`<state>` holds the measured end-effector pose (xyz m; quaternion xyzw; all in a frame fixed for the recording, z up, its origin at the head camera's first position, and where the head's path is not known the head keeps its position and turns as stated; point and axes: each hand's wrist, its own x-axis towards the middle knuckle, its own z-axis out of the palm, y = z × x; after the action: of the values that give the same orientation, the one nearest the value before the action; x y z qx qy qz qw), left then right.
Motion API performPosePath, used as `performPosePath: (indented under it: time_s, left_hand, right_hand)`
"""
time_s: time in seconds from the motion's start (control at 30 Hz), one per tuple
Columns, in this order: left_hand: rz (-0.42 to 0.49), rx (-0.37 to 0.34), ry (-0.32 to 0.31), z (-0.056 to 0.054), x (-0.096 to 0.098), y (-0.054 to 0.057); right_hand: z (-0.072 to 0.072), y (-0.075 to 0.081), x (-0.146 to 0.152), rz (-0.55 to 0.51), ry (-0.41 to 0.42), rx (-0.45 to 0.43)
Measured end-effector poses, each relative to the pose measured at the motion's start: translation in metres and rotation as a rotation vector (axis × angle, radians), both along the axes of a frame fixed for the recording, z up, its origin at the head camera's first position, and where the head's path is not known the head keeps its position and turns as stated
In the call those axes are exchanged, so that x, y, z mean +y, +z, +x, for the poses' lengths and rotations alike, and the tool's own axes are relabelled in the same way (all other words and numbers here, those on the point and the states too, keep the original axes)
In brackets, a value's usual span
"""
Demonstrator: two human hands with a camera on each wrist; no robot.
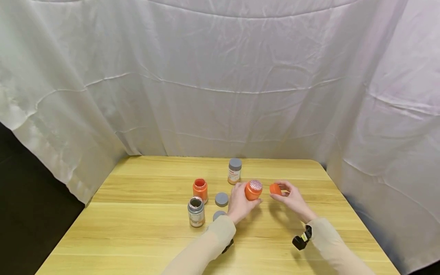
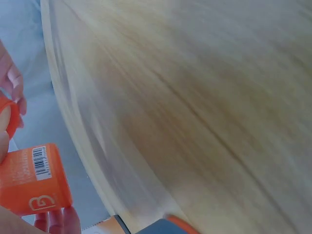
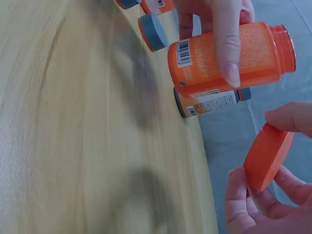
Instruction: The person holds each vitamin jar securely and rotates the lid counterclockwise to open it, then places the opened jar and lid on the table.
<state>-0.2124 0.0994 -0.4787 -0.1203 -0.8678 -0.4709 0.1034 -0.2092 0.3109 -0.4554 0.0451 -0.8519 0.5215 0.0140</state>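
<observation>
My left hand (image 1: 239, 203) grips an orange bottle (image 1: 252, 193) above the table, its mouth covered by a shiny foil seal (image 1: 256, 185). In the right wrist view the thumb lies along the side of this orange bottle (image 3: 222, 58), which has a barcode near its base. To the right, my right hand (image 1: 291, 198) pinches an orange cap (image 1: 275, 189) by its rim. Thumb and fingertips press opposite edges of the orange cap (image 3: 268, 157). Bottle and cap are apart, with a gap between them.
Left of my hands stand an uncapped orange bottle (image 1: 200, 191) and an uncapped grey bottle (image 1: 196, 214). Two grey caps lie near my left wrist, one a grey cap (image 1: 221, 199) in plain sight. A grey-capped bottle (image 1: 235, 172) stands behind on the wooden table (image 1: 137, 214).
</observation>
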Motion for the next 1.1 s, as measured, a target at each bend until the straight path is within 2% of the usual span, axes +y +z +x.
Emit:
performPosePath:
  time_s: [0.13,0.3,0.53,0.7,1.1]
  left_hand:
    - [0.021,-0.027,0.015,-0.002,0.001,0.0]
    - [0.029,-0.038,0.021,-0.005,0.002,0.0]
    - [0.059,-0.08,0.027,-0.009,0.003,-0.004]
    - [0.059,-0.079,0.023,-0.013,0.002,-0.007]
    - [0.075,-0.111,-0.001,-0.016,0.001,-0.015]
  right_hand:
    - [-0.002,-0.005,-0.001,0.012,-0.04,-0.031]
    - [-0.005,-0.011,-0.003,0.086,-0.077,-0.058]
    - [-0.008,-0.022,-0.002,0.238,-0.071,-0.037]
    - [-0.01,-0.027,-0.004,0.331,-0.069,-0.036]
    - [-0.015,-0.035,-0.005,0.429,-0.081,-0.023]
